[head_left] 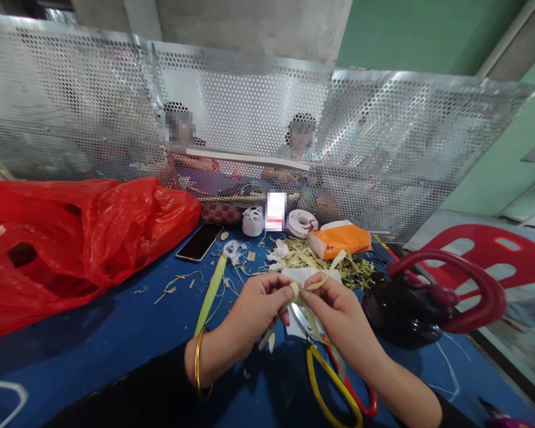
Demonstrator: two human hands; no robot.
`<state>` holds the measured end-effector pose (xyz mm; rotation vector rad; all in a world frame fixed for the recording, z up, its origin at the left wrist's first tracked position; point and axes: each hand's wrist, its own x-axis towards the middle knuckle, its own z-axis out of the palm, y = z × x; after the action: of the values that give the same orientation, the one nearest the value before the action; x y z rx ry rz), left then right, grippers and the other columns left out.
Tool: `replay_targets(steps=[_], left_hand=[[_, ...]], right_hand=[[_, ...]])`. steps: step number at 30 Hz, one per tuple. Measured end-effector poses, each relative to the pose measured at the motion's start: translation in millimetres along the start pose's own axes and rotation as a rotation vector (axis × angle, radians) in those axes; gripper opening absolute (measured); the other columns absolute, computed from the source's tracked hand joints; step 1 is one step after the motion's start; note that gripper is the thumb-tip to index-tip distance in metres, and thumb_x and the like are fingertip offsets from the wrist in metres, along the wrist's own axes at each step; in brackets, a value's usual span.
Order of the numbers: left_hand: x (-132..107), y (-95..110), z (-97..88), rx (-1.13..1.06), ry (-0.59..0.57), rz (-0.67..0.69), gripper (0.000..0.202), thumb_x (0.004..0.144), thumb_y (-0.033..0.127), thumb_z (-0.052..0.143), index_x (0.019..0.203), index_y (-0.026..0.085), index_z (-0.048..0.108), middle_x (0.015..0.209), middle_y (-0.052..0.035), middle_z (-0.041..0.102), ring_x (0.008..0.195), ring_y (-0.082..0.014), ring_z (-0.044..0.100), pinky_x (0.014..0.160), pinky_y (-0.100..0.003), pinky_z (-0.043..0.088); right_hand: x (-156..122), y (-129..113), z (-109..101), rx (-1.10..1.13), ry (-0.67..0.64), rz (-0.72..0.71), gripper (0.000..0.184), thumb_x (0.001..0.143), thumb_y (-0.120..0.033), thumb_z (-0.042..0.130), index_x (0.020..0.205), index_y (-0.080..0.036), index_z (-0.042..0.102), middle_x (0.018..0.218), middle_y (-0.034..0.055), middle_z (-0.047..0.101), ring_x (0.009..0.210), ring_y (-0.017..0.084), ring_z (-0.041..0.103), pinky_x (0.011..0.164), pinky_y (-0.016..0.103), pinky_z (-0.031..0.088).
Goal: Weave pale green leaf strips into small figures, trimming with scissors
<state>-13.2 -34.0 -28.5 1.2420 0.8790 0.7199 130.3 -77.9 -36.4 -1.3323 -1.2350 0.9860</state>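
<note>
**A:** Report the state of both hands.

**B:** My left hand and right hand meet fingertip to fingertip above the surface. Both are pinched tight on one pale strip. The strip loops over the left fingertips, and its free end rises toward the pile of scraps.

**A:** How should the fold be handled?

**B:** In my judgement, pinch close to the loop, hold the tension even, and keep the strip flat rather than twisted. The scissors lie on the surface just below the hands, so keep the loose end clear of the blades.
</note>
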Motion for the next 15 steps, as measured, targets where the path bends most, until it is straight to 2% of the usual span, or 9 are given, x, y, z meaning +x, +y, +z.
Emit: replay_targets(steps=[5,8,11,15], left_hand=[[-2.4,2.4,-1.4,-0.071,-0.044,-0.023,0.023,0.073,0.029,0.057,0.086,0.014,0.067,0.049,0.0035,0.052,0.045,-0.0083,0.049,0.041,-0.018,0.029],[-3.5,2.5,-1.0,-0.084,-0.084,0.014,0.023,0.069,0.030,0.065,0.085,0.014,0.066,0.058,0.0020,0.057,0.049,-0.0085,0.051,0.042,-0.017,0.030],[-3.6,2.2,1.7,-0.059,-0.031,0.020,0.025,0.063,0.028,0.074,0.082,0.013,0.066,0.060,0.0033,0.057,0.047,-0.0067,0.048,0.041,-0.017,0.027],[-4.0,5.2,4.2,-0.044,0.037,0.006,0.014,0.065,0.024,0.072,0.074,0.014,0.067,0.053,0.0050,0.054,0.045,-0.0053,0.044,0.043,-0.018,0.029]], right_hand=[[-0.1,1.0,-0.5,-0.070,0.031,-0.060,0.028,0.079,-0.044,0.061,0.072,-0.019,0.050,0.058,-0.0056,0.041,0.054,0.011,0.034,0.050,0.023,0.030],[-0.6,3.0,-1.5,-0.075,0.035,-0.068,0.028,0.079,-0.043,0.062,0.073,-0.019,0.050,0.057,-0.0063,0.040,0.053,0.011,0.033,0.049,0.023,0.029],[-0.8,5.0,-1.4,-0.045,0.036,-0.065,0.027,0.078,-0.042,0.064,0.075,-0.019,0.050,0.055,-0.0078,0.037,0.051,0.010,0.031,0.047,0.022,0.027],[-0.2,5.8,-1.0,-0.033,0.044,-0.069,0.026,0.080,-0.042,0.063,0.074,-0.018,0.054,0.057,-0.0065,0.038,0.052,0.010,0.033,0.047,0.022,0.029]])
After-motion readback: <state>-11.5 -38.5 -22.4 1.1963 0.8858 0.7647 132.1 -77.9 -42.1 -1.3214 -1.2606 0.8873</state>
